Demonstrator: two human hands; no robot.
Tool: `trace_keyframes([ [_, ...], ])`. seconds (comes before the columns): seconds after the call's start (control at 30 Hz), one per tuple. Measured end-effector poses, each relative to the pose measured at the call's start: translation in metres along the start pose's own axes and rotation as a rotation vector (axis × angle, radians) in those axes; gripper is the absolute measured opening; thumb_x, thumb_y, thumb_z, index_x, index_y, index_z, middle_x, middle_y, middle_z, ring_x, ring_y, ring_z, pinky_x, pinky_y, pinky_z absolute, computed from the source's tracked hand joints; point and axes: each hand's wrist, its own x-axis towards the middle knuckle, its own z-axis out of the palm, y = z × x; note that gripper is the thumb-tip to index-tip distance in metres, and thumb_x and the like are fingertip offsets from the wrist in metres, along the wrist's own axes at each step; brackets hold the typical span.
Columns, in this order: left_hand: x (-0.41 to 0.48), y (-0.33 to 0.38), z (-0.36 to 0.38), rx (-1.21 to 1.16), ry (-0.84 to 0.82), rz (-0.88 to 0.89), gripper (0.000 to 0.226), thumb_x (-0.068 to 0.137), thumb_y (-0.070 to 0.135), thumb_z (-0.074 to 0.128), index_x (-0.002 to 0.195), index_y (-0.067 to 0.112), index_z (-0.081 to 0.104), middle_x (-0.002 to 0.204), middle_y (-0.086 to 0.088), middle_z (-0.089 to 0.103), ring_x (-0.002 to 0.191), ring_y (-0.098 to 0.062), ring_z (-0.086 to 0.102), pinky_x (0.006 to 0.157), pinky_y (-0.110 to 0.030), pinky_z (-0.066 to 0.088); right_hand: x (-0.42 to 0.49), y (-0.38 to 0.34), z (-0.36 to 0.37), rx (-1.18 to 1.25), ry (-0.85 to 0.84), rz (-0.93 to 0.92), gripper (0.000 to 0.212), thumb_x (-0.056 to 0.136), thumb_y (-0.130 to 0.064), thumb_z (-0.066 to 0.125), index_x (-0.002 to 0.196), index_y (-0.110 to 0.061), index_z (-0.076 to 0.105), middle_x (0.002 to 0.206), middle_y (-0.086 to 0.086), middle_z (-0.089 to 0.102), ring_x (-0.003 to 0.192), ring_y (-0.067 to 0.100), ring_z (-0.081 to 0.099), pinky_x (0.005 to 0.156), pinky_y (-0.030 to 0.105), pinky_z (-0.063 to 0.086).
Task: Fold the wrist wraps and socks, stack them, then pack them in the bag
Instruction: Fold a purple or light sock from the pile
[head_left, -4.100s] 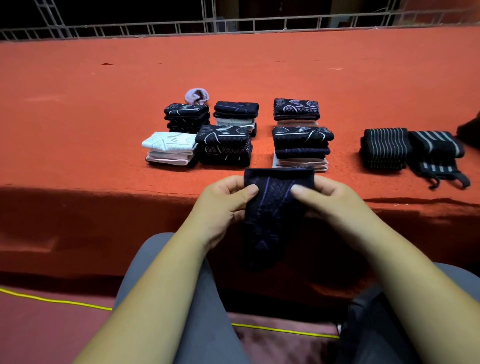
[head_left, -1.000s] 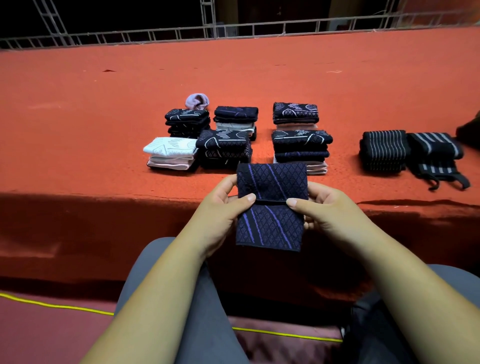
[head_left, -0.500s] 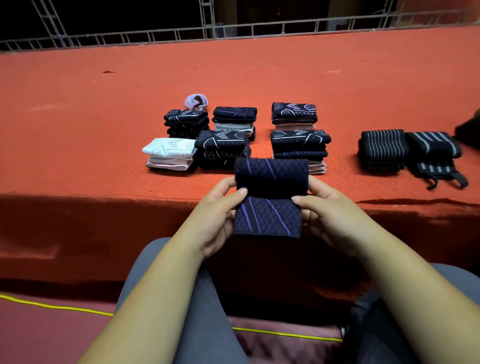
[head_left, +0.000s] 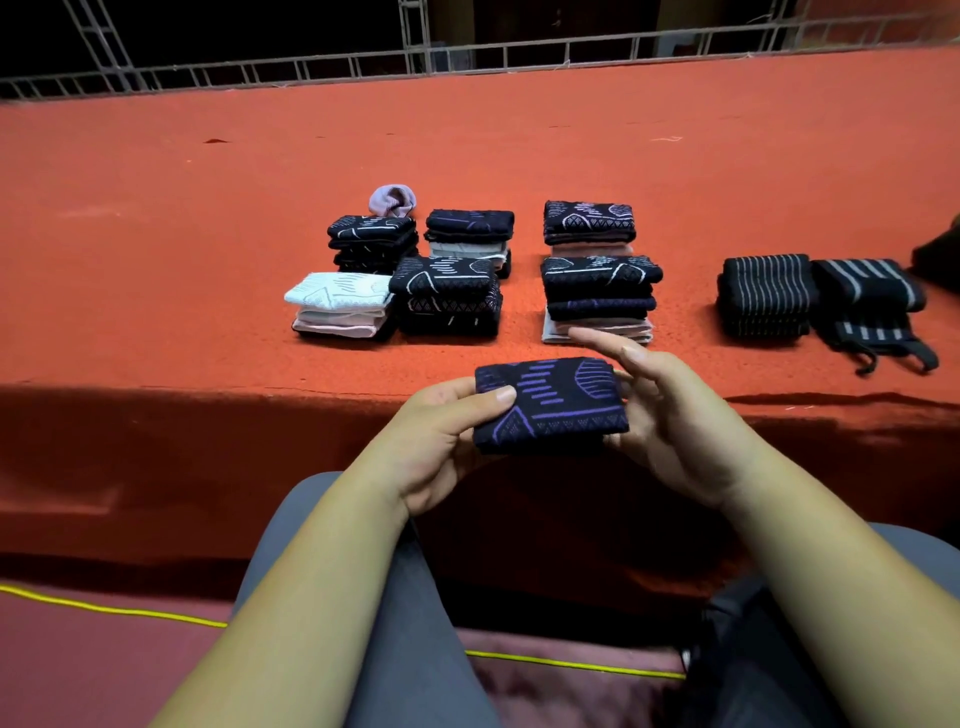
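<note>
A folded dark sock with purple patterning (head_left: 550, 405) is held flat just above the front edge of the red platform. My left hand (head_left: 447, 431) pinches its left edge, thumb on top. My right hand (head_left: 670, 415) lies against the sock's right edge with straight fingers, and one finger reaches out above the sock. Behind it stand several stacks of folded socks: a white one (head_left: 340, 304), dark ones (head_left: 447, 301) (head_left: 600, 296) and more at the back (head_left: 470, 234). Two black striped wrist wraps (head_left: 763, 296) (head_left: 872, 306) lie folded to the right.
A rolled lilac sock (head_left: 393, 200) sits behind the back-left stack. A dark object (head_left: 940, 254) pokes in at the right edge and another dark thing (head_left: 753, 665) lies by my right knee. A metal railing (head_left: 467, 57) borders the platform (head_left: 208, 387). A yellow cord (head_left: 104, 608) crosses the floor.
The hanging sock has been folded up into a compact rectangle and tipped flat. My right hand's fingers have straightened beside it, while my left hand keeps its pinch.
</note>
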Motion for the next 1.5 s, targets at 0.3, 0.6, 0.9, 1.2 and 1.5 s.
trace_keyframes([
  [0.3,0.005,-0.002,-0.009,0.279,0.29,0.225,0.022,0.091,0.019,0.082,0.112,0.016,0.076,0.115,-0.02,0.076,0.103,-0.037,0.073,0.092,-0.066,0.057,0.007,0.017,0.0,-0.281,0.094,-0.075,0.039,0.097,0.001,0.071,0.133,-0.012,0.064,0.122,0.008,0.078,0.118,0.032,0.073,0.097,0.049,0.06],
  [0.6,0.003,-0.003,-0.005,0.225,0.197,0.176,0.031,0.099,0.01,0.071,0.128,0.002,0.064,0.117,-0.015,0.078,0.1,-0.02,0.074,0.084,-0.032,0.062,0.024,0.025,0.01,-0.389,0.338,-0.252,0.03,0.092,-0.009,0.081,0.118,-0.016,0.067,0.111,0.002,0.08,0.105,0.021,0.076,0.093,0.042,0.06],
  [0.9,0.003,0.007,-0.023,-0.002,0.41,0.332,0.029,0.099,0.004,0.068,0.128,0.005,0.069,0.108,-0.011,0.075,0.088,-0.017,0.069,0.074,-0.026,0.055,0.041,0.026,0.035,-0.293,0.198,-0.237,0.021,0.1,-0.009,0.07,0.12,-0.017,0.068,0.113,0.002,0.077,0.103,0.019,0.072,0.087,0.048,0.061],
  [1.2,0.0,0.057,-0.064,-0.157,0.603,0.441,0.021,0.103,0.007,0.063,0.117,0.018,0.075,0.105,-0.003,0.076,0.082,-0.012,0.068,0.07,-0.024,0.057,0.068,0.02,0.048,-0.351,0.14,-0.271,0.022,0.103,0.001,0.06,0.114,-0.013,0.072,0.103,0.002,0.081,0.095,0.013,0.072,0.089,0.026,0.056],
  [1.5,0.038,0.121,-0.137,0.001,0.784,0.416,0.014,0.105,0.008,0.062,0.105,0.01,0.076,0.092,-0.003,0.079,0.08,-0.016,0.071,0.064,-0.023,0.056,0.096,0.026,0.048,-0.593,0.129,-0.282,0.023,0.102,-0.006,0.064,0.099,-0.025,0.075,0.094,-0.007,0.081,0.094,0.009,0.075,0.096,0.038,0.056],
])
